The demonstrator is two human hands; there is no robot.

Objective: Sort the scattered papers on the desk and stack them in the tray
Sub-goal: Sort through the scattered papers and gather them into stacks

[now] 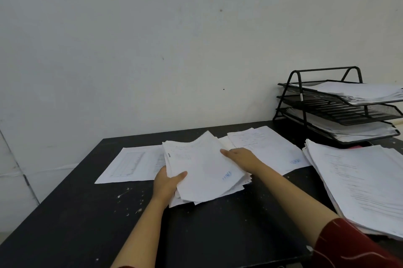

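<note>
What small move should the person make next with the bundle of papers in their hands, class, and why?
Probably square it up. The bundle of papers is fanned, with edges splayed at its near corner. The left hand grips its left edge and the right hand rests on its right side. Tapping the edges level on the desk would ready it for the wire tray.

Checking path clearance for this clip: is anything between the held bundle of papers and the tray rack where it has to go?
Two paper piles lie between the bundle and the tray rack: loose sheets just right of it, and a thick stack before the rack. Both lie low.
</note>
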